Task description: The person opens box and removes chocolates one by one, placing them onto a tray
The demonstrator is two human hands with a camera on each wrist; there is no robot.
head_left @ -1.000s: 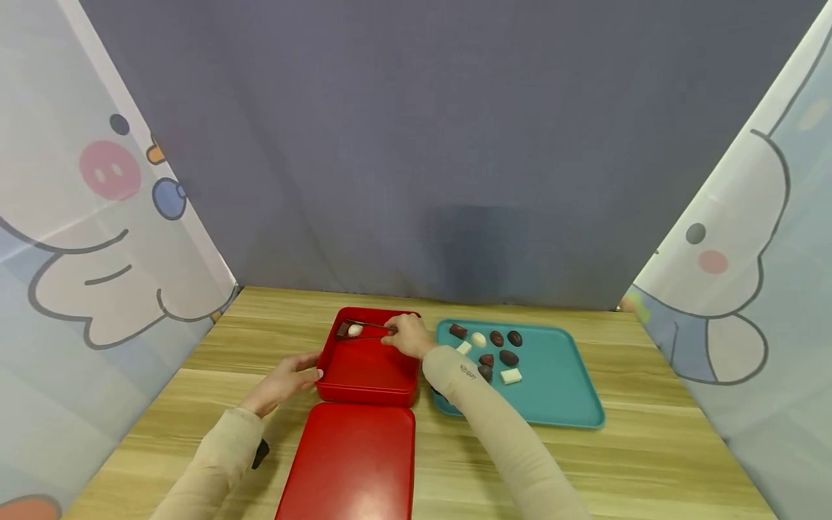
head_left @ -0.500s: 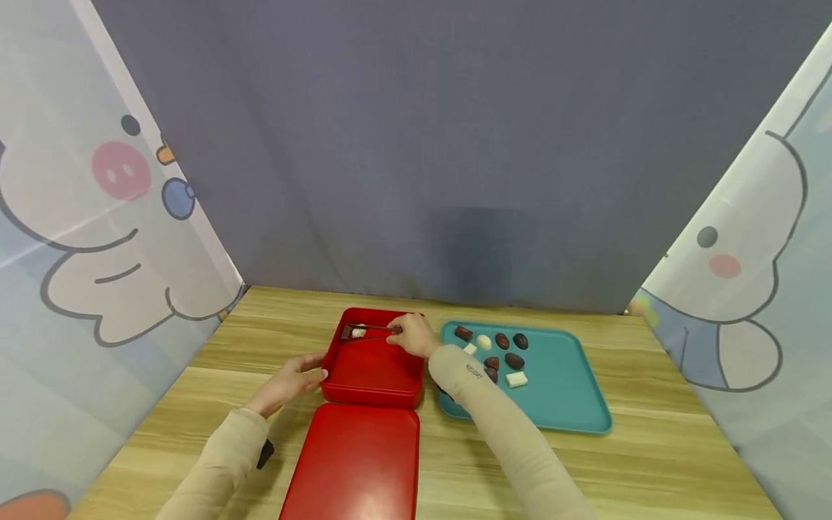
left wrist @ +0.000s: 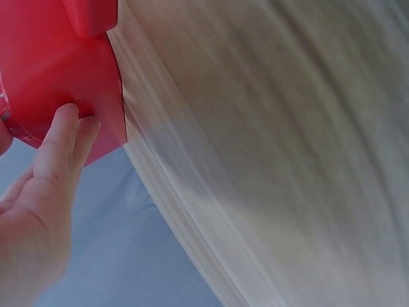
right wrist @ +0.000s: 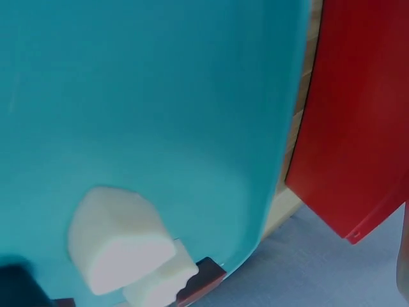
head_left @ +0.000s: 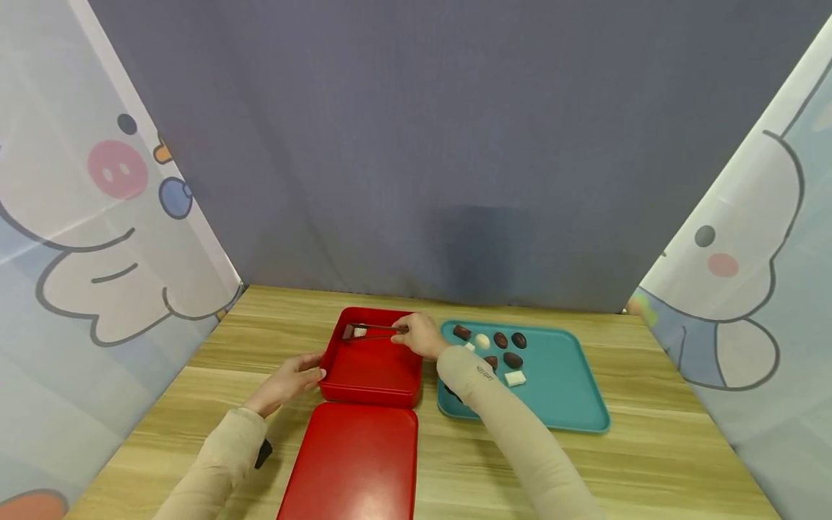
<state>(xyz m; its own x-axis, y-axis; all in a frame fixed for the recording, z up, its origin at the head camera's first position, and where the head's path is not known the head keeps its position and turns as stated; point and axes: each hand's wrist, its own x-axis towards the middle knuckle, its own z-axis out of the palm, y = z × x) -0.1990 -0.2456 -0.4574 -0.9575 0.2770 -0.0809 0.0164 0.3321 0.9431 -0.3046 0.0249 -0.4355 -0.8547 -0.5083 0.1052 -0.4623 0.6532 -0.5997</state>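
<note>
My left hand (head_left: 286,383) rests by the left wall of a red box (head_left: 372,370). In the left wrist view, its straight fingers (left wrist: 61,137) touch the outside of the red wall. Over the box's right rim, my right hand (head_left: 421,336) grips thin dark tongs (head_left: 380,327), whose two arms point left into the box. Near their tips, in the far left corner, are a small white chocolate (head_left: 360,331) and a dark square piece (head_left: 348,333). Whether the tongs pinch either one cannot be made out.
A teal tray (head_left: 559,383) stands right of the box. It bears several brown and white chocolates, including a white block (head_left: 515,378) and a dark oval one (head_left: 513,360). In front of the box lies a red lid (head_left: 357,455). A grey curtain (head_left: 416,159) closes the back.
My right hand has shifted slightly to the right with the tongs. The tongs' arms have moved a little around the white chocolate. My left hand stays by the box.
</note>
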